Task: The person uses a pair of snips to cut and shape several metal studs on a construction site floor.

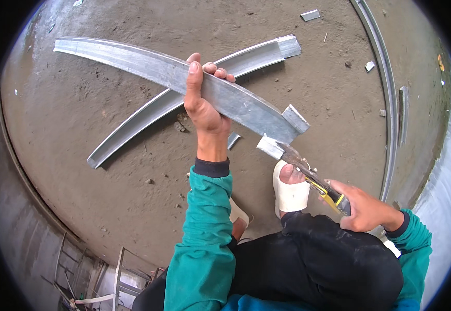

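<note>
My left hand [205, 103] is closed round a galvanised metal channel [132, 65], thumb on the near side and fingertips over the far edge. The channel slants from the upper left toward the lower right. A small flap [295, 119] stands out at its right end. My right hand [363, 207] grips tin snips [313, 181] by their black and yellow handles. Their jaws meet a second small metal flap [270, 146] by that same end; whether it is still joined to the channel, I cannot tell. Another metal channel [142, 119] lies crosswise beneath on the ground.
A long metal channel [386, 78] runs down the right side, with a shorter strip [403, 114] beside it. Metal offcuts [310, 15] and small stones [180, 126] lie on the dusty floor. My feet in white sandals [290, 194] are below the snips. A metal frame [119, 280] stands lower left.
</note>
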Demonstrator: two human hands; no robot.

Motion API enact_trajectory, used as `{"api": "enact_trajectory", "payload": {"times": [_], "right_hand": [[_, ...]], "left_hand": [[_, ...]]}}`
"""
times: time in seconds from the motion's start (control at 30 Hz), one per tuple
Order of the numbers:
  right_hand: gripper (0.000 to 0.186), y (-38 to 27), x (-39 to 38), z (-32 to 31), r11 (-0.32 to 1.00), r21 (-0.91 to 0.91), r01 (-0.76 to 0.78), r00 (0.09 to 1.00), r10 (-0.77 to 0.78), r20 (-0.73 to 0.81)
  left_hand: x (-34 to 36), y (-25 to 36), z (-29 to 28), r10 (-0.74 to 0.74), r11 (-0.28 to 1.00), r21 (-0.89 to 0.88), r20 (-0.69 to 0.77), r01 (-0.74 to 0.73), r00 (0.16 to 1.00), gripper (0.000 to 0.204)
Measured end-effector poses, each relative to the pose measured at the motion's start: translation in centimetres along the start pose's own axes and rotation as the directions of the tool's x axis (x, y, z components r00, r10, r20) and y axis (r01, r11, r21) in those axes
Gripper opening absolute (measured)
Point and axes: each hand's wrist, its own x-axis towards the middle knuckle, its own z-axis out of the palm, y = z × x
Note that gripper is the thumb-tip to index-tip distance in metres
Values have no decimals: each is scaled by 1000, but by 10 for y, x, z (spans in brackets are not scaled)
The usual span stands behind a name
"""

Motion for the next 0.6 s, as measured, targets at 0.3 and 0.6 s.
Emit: {"api": "enact_trajectory", "payload": {"times": [0.3, 0.6], "right_hand": [[65, -13, 6, -8, 991, 59, -123, 991, 126, -46], [56, 6, 19, -10, 994, -27, -106, 989, 102, -111]], "left_hand": [[6, -13, 6, 21, 999, -46, -43, -23, 999, 47], [8, -10, 13, -73, 997, -42, -55, 70, 996, 39]]}}
